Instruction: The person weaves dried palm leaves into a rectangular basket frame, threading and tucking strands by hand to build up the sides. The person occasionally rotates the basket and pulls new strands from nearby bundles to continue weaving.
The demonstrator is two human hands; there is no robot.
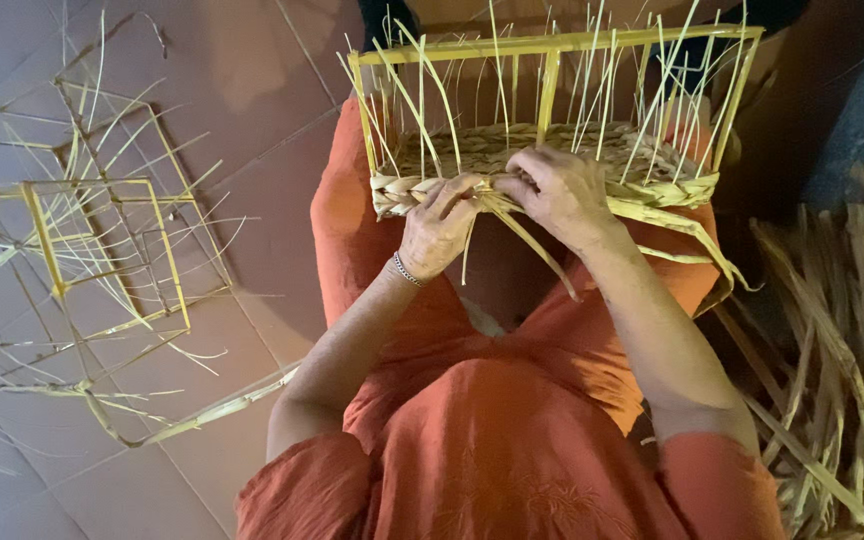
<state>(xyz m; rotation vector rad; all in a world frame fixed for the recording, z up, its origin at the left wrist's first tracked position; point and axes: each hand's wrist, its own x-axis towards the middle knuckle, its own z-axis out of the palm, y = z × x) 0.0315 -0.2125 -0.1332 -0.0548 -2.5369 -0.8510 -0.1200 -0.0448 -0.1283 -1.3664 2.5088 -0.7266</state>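
Head view
Basket frame: a yellow wire basket frame rests on the person's lap, over an orange dress, thin upright straws rising from its woven base.
Woven band: a plaited band of pale straw runs along the near edge of the frame.
Left hand: the left hand, a bracelet at the wrist, has its fingers curled and pinching a straw strand at the band.
Right hand: the right hand lies just beside it, fingers pressed together on the same weave.
Floor, left: empty wire frames lie on the tiled floor.
Right side: a heap of dried straw.
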